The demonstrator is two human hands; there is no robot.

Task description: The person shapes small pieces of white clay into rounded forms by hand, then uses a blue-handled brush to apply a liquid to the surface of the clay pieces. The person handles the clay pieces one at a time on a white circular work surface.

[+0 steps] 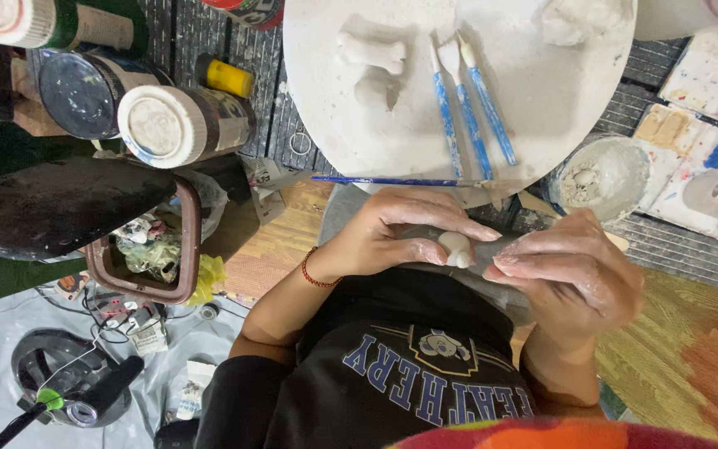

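My left hand (396,229) holds a small white lump of clay (457,247) between thumb and fingers, close to my chest. A red bead bracelet circles that wrist. My right hand (571,274), dusted with clay, sits just right of the lump with its fingertips touching or nearly touching it. Beyond my hands lies a round white board (542,91) with two small clay pieces (373,51), another clay mass (579,18) at its far right, and three blue-handled modelling tools (467,100).
A thin blue brush (392,180) lies at the board's near edge. A small tub of whitish slurry (604,176) stands to the right, beside paint-stained palettes (708,141). Paint jars (168,125) and a yellow tube (226,76) sit left. A brown bin (184,249) of scraps stands below.
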